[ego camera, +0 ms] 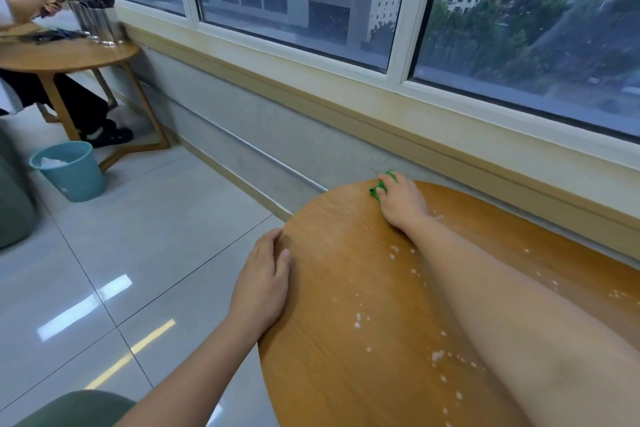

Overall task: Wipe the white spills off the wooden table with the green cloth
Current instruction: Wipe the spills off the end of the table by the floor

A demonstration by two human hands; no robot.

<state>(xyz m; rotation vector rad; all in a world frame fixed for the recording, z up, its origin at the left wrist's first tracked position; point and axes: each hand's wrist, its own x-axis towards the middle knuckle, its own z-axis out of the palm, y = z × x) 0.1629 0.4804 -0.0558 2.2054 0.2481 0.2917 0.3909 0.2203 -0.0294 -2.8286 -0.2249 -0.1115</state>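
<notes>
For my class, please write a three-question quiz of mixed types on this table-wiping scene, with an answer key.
1. True or false: the green cloth lies under the right hand at the far edge of the wooden table.
2. Where does the left hand rest? A) on the table's left edge B) in the blue bin C) on the window sill
3. Fill in: white spills remain mostly ____ the right forearm, nearer the person.

Key: 1 true; 2 A; 3 beside
</notes>
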